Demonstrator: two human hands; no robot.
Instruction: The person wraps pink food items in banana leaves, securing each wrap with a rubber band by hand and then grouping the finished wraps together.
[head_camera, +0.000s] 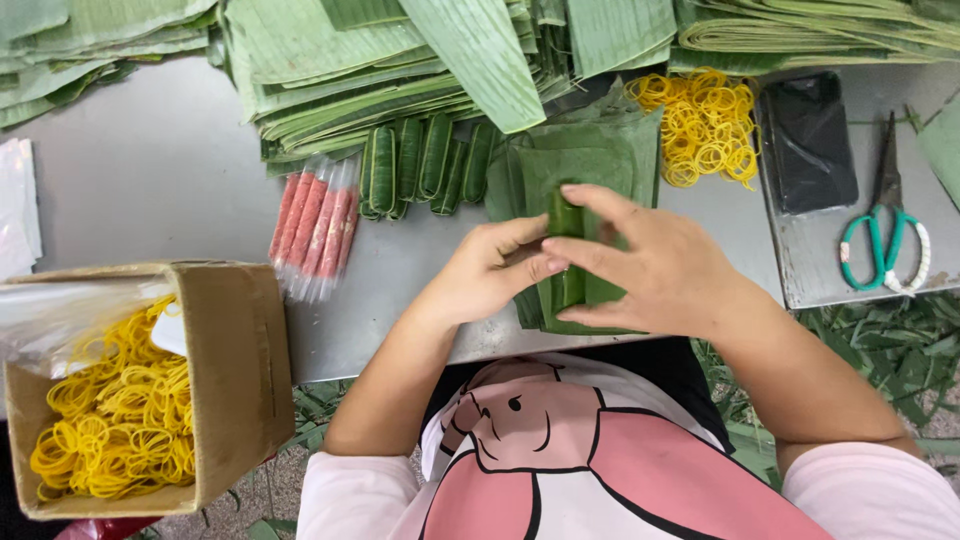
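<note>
I've got both hands on it: left hand (490, 270) and right hand (650, 265) pinch the green leaf roll (566, 222) above the leaf stack (590, 160) on the table (160, 170)

Open brown cardboard box (235, 375) at the near left corner of the grey metal bench (160, 170), lined with clear plastic, filled with yellow rubber bands (120, 420). Clear plastic-wrapped pink-red sausage sticks (312, 232) lying side by side mid-bench, just behind the box. Black flat phone with dark screen (808, 142) toward the right edge, beside green-handled scissors (884, 240)
</note>
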